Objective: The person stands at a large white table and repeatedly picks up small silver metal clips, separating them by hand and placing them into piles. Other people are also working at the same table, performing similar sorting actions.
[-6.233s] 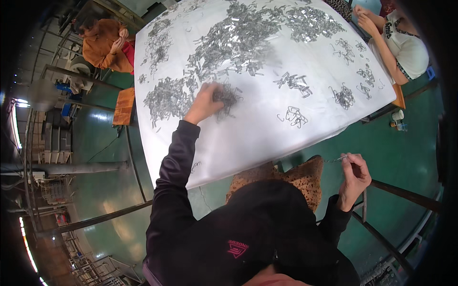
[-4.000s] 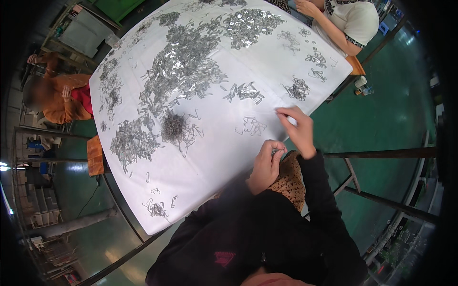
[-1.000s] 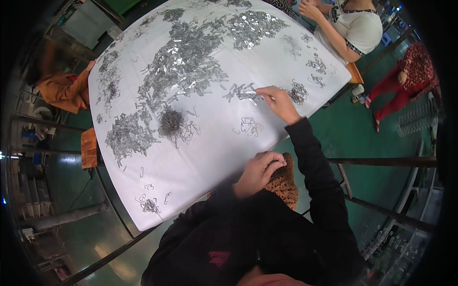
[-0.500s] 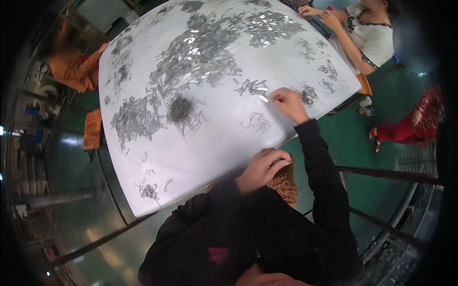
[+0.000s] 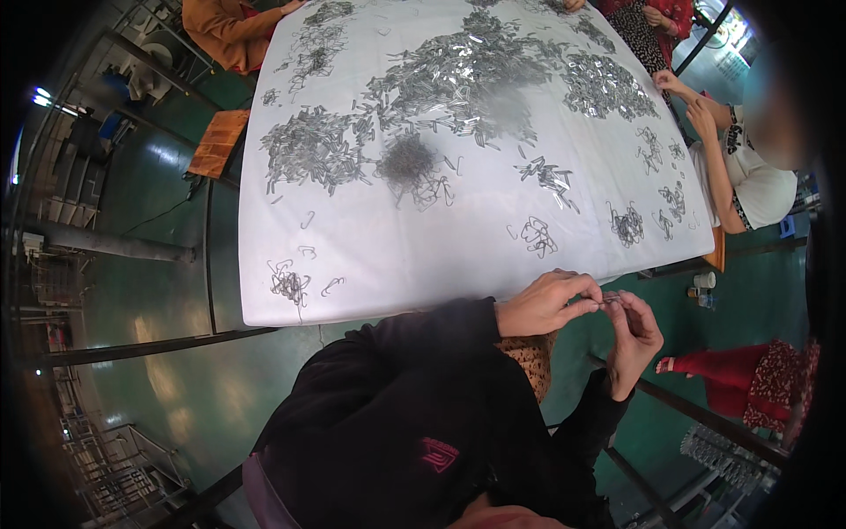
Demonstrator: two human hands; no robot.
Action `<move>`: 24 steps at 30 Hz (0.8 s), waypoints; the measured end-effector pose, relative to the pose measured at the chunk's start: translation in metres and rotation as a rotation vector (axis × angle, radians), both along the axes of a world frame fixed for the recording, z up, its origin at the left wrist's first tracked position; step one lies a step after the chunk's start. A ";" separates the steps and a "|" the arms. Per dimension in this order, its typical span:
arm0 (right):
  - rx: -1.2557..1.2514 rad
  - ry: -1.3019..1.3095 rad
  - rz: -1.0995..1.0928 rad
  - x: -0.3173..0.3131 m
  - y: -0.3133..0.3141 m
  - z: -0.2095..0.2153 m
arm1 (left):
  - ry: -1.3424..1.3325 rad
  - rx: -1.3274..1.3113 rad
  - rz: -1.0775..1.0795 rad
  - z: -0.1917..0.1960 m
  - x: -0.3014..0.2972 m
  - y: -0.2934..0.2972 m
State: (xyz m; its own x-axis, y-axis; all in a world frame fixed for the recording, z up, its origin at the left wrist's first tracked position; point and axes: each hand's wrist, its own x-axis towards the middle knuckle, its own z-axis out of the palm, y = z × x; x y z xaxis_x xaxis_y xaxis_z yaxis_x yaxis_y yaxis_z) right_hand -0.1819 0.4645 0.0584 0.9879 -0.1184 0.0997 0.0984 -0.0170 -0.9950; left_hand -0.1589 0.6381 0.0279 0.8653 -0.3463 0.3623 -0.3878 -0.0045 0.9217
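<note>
My left hand and my right hand meet just off the table's near edge, fingertips pinched together. Between them is a small metal piece, too small to make out fully. On the white-covered table, the closest pile is a loose cluster of bent wire hooks. Behind it lie several flat shiny metal strips. Another tangle of wire hooks sits to the right, and a darker heap of hooks to the left.
A large spread of metal strips covers the table's far middle, with more strips at left. Hooks lie near the left corner. A person in white works at the right side; another in orange stands far left. A wooden stool is left of the table.
My right hand has come back from the strips on the table to my left hand, and their fingertips now meet. The view has shifted, so the table appears farther right and higher.
</note>
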 end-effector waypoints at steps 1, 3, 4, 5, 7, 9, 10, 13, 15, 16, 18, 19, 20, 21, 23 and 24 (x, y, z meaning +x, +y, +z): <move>-0.014 -0.019 -0.029 -0.002 0.001 0.000 | -0.036 0.016 0.006 0.000 0.001 -0.001; -0.033 -0.038 -0.078 -0.004 0.002 -0.001 | -0.103 0.047 0.016 0.000 0.002 -0.002; -0.038 -0.041 -0.093 -0.005 0.003 -0.001 | -0.080 0.063 0.002 -0.001 0.002 -0.002; -0.043 -0.043 -0.109 -0.006 0.003 -0.002 | -0.056 0.079 -0.012 -0.002 0.001 -0.001; 0.006 -0.066 -0.138 -0.007 0.004 -0.006 | -0.028 0.096 -0.020 -0.004 0.000 0.000; 0.048 -0.088 -0.159 -0.008 0.007 -0.010 | -0.026 0.096 -0.021 -0.006 -0.001 0.000; 0.065 -0.104 -0.166 -0.009 0.009 -0.012 | -0.004 0.099 -0.022 -0.007 -0.003 0.001; 0.074 -0.096 -0.186 -0.010 0.015 -0.017 | 0.025 0.090 0.006 -0.012 -0.006 0.009; 0.061 -0.103 -0.135 -0.010 0.017 -0.018 | 0.037 0.067 0.109 -0.017 -0.013 0.023; 0.058 -0.092 -0.136 -0.010 0.019 -0.019 | 0.019 0.063 0.143 -0.022 -0.013 0.036; 0.063 -0.065 -0.149 -0.011 0.021 -0.019 | -0.008 0.193 0.257 -0.035 -0.008 0.073; 0.073 -0.057 -0.145 -0.010 0.022 -0.019 | 0.017 0.330 0.331 -0.042 -0.002 0.100; 0.083 -0.050 -0.141 -0.010 0.022 -0.019 | -0.172 0.500 0.429 -0.049 0.005 0.128; 0.110 -0.056 -0.131 -0.010 0.023 -0.018 | -0.104 0.557 0.578 -0.055 0.012 0.151; 0.091 -0.049 -0.130 -0.011 0.023 -0.017 | 0.020 0.752 0.732 -0.068 0.022 0.185; 0.089 -0.055 -0.126 -0.011 0.023 -0.015 | 0.043 0.827 0.760 -0.074 0.025 0.194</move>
